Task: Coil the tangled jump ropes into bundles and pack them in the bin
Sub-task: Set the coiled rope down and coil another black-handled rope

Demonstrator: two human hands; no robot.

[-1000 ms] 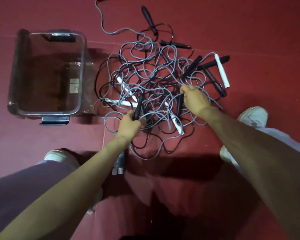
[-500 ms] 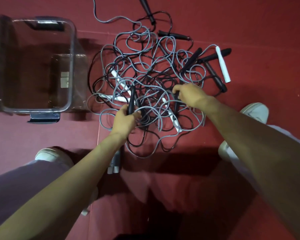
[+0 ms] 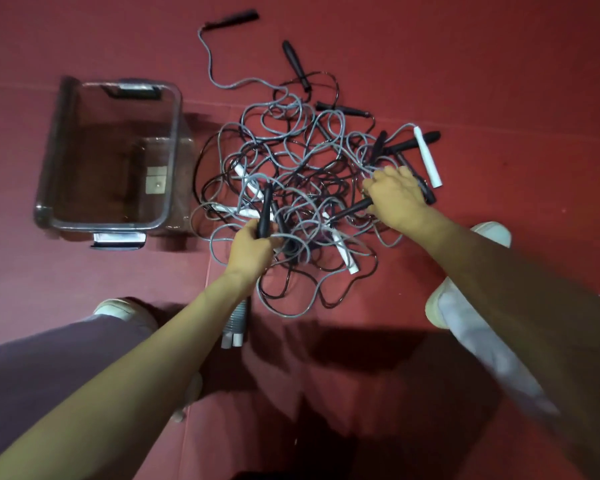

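Tangle of grey and black jump ropes [image 3: 302, 181] sprawls on the red carpeted floor [image 3: 499, 64], and we have both hands in it. Our left hand [image 3: 252, 247] sits at the near edge of the heap, fingers curled round a slim black handle [image 3: 265, 209] that points up and away from the knuckles. Our right hand [image 3: 399, 199] lies on the right side of the heap, fingers folded over a second black handle [image 3: 352, 209] whose free end sticks out toward the left hand. The 2 hands are apart, with loops of cord between them.

Just beyond the right hand lie several more dark handles and 1 white plastic handle [image 3: 427, 157]. Beneath the left wrist, a pair of grey ribbed handles [image 3: 236, 323] rests on the floor. Well to the left of the left hand stands the clear plastic bin [image 3: 175, 133], upright, and all the rope we see lies outside it. Far beyond both hands, 1 grey cord trails off to a lone black handle [image 3: 231, 19]. A white shoe [image 3: 492, 233] shows just right of the right forearm.
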